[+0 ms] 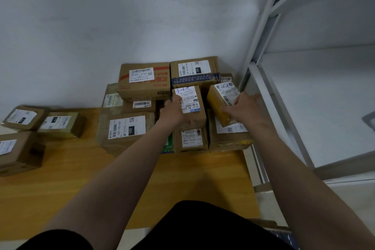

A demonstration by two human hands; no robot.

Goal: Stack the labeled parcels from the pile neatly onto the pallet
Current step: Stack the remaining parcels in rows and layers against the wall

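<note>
My left hand grips a small brown parcel; my right hand holds a tilted yellow parcel, with stacked boxes just beyond my fingers.

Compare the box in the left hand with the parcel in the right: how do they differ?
Colour: the brown box in the left hand is plain cardboard; the yellow parcel in the right hand is glossy yellow.
Pose: the brown box sits square to the stack; the yellow parcel is tilted and askew.
Shared: both carry a white label on top, and each is held by one hand.
</note>
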